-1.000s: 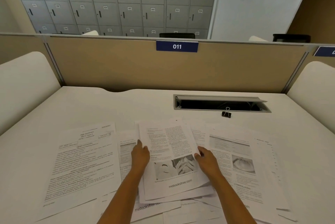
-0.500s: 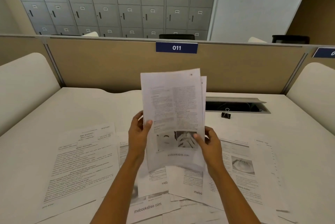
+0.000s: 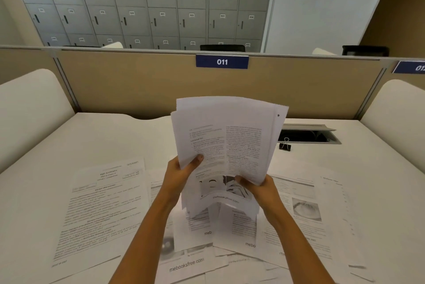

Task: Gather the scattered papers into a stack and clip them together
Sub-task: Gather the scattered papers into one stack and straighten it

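Far to my left a single printed sheet point(image 3: 101, 210) lies flat on the white surface point(image 3: 115, 136), apart from the rest at its outer edge. My left hand point(image 3: 178, 173) grips the left edge of the sheaf of papers point(image 3: 230, 141), thumb pressed on the front page and fingers behind it. The sheaf stands nearly upright in front of me, lifted over the middle of the surface, its sheets uneven and fanned out along the top and right edges. My right hand point(image 3: 259, 188) pinches its lower right corner, thumb on the front. Beneath both hands more loose pages point(image 3: 207, 249) overlap one another on the surface. Past the sheaf's right edge a black binder clip point(image 3: 285, 145) sits just in front of the open cable slot point(image 3: 308, 136), and further sheets point(image 3: 305, 210) lie spread at my right.
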